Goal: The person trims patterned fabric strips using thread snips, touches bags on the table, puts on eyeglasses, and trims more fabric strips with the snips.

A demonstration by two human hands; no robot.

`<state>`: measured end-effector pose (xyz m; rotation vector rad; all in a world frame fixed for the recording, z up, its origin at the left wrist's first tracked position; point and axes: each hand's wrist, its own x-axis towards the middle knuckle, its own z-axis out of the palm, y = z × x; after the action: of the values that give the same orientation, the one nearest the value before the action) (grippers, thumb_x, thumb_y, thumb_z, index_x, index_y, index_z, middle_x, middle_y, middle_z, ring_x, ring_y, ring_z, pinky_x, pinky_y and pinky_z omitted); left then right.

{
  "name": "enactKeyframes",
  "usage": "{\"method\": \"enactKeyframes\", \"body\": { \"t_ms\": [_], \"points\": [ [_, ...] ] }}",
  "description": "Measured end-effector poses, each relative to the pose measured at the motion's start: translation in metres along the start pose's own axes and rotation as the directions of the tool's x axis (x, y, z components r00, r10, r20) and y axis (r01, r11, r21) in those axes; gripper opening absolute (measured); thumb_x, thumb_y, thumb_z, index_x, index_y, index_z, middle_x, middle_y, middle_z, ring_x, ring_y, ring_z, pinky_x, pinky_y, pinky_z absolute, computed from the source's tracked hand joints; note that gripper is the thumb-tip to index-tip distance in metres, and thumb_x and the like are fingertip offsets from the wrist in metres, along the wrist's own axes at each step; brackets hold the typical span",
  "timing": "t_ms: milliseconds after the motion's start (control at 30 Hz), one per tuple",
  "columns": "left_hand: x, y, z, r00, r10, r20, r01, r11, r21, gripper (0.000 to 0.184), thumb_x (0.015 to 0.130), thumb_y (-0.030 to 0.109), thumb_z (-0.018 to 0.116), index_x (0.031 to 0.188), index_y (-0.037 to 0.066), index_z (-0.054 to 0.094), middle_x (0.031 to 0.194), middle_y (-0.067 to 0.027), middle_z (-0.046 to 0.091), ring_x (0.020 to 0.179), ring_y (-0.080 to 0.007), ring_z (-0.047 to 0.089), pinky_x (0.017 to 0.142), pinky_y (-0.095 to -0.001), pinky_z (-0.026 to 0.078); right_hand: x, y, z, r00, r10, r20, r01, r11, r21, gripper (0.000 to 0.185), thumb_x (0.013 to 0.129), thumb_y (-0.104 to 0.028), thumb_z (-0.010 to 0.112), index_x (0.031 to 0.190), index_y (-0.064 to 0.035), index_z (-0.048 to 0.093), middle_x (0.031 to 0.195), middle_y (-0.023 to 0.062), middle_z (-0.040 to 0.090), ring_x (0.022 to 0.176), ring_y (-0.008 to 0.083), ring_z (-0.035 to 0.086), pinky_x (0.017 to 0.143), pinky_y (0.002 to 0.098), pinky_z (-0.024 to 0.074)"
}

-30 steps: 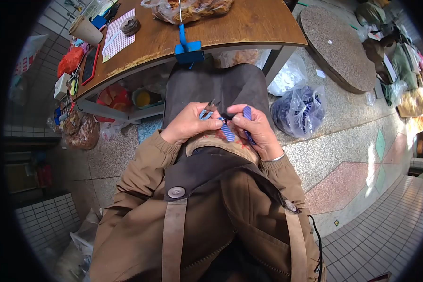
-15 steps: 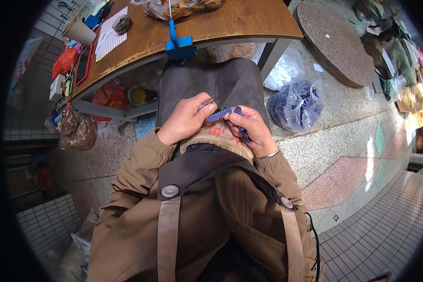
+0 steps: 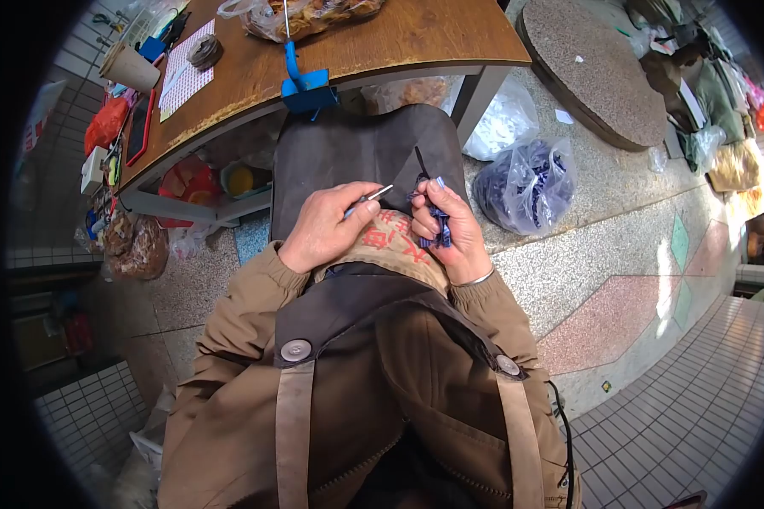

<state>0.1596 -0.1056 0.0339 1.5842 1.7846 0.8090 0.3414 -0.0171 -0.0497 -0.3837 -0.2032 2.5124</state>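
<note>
Near the table (image 3: 433, 47), above a red-lettered cloth (image 3: 389, 242), the left hand (image 3: 324, 224) clasps a slim tool (image 3: 379, 193); the right hand's (image 3: 457, 231) fingers clutch striped cloth (image 3: 440, 227). With the tip close, a slip could prick them.

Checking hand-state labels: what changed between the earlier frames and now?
The left hand has let go of the blue striped fabric, which was stretched between both hands; it's now bunched in the right hand. The snips now show, tip toward the upper right. A thin dark strip now sticks up above the right hand. Unchanged: snips in the left hand, clear plastic bag on the floor.
</note>
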Motion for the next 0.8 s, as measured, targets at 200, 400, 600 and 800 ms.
{"method": "enactKeyframes", "body": {
  "t_ms": [200,400,600,800],
  "points": [
    [-0.001,0.001,0.012,0.998,0.059,0.014,-0.059,0.997,-0.054,0.030,0.089,0.018,0.057,0.110,-0.003,0.063,0.089,-0.0094,0.067,0.067,-0.0189,0.055,0.063,-0.0281,0.043,0.002,0.004,0.001,1.000,0.004,-0.001,-0.004,1.000,0.029,0.017,0.096,-0.015,0.056,0.100,0.0008,0.057,0.086,0.0116,0.061,0.041,0.0068,0.036,0.039,0.0212,0.0276],
    [0.000,0.000,0.015,0.996,0.090,-0.020,-0.090,0.995,-0.049,0.029,0.089,0.018,0.058,0.108,-0.004,0.063,0.090,-0.0101,0.068,0.066,-0.0176,0.054,0.063,-0.0272,0.043,0.004,0.007,0.000,1.000,0.012,-0.004,-0.012,1.000,0.009,0.017,0.095,-0.015,0.057,0.100,0.0008,0.057,0.085,0.0113,0.063,0.041,0.0061,0.037,0.039,0.0202,0.0267],
    [0.001,0.000,0.016,0.993,0.108,-0.044,-0.110,0.993,-0.033,0.027,0.089,0.016,0.059,0.106,-0.004,0.064,0.091,-0.0107,0.069,0.067,-0.0183,0.056,0.063,-0.0272,0.043,0.003,0.006,0.006,1.000,-0.008,-0.026,0.006,0.997,-0.081,0.016,0.094,-0.015,0.059,0.098,0.0011,0.058,0.084,0.0108,0.064,0.041,0.0050,0.037,0.038,0.0190,0.0260],
    [0.000,0.000,0.015,0.997,0.080,-0.023,-0.080,0.997,0.006,0.025,0.087,0.014,0.060,0.105,-0.003,0.065,0.092,-0.0112,0.070,0.067,-0.0205,0.057,0.063,-0.0283,0.044,0.002,0.006,0.012,0.996,-0.047,-0.075,0.035,0.988,-0.151,0.014,0.093,-0.014,0.060,0.094,0.0008,0.059,0.081,0.0100,0.064,0.042,0.0043,0.037,0.038,0.0185,0.0265]
  ]
}}
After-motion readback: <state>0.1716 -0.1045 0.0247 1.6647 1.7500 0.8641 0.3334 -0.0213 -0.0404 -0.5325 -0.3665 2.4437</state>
